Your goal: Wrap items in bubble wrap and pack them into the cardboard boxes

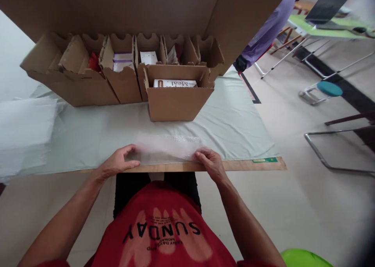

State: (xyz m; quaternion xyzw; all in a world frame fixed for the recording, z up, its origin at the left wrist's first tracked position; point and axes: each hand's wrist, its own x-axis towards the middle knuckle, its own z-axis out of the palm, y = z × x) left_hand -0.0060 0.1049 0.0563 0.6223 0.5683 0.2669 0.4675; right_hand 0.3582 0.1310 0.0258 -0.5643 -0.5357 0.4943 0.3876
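Bubble wrap (pixel 169 146) lies along the near edge of the desk (pixel 240 165), seemingly being straightened; the right hand (pixel 211 162) pinches one end, the left hand (pixel 119 161) is spread beside the other; the next move likely needs even tension.

Here's the front carton (pixel 178 105), standing on the counter (pixel 240 165), a packet (pixel 175 83) inside it. Behind it runs a row of cartons (pixel 125 83); farther back, a cardboard panel (pixel 140 9). Off left, a sheet stack (pixel 26 130); before it, a plastic sheet (pixel 168 148) between left hand (pixel 118 161) and right hand (pixel 211 163).
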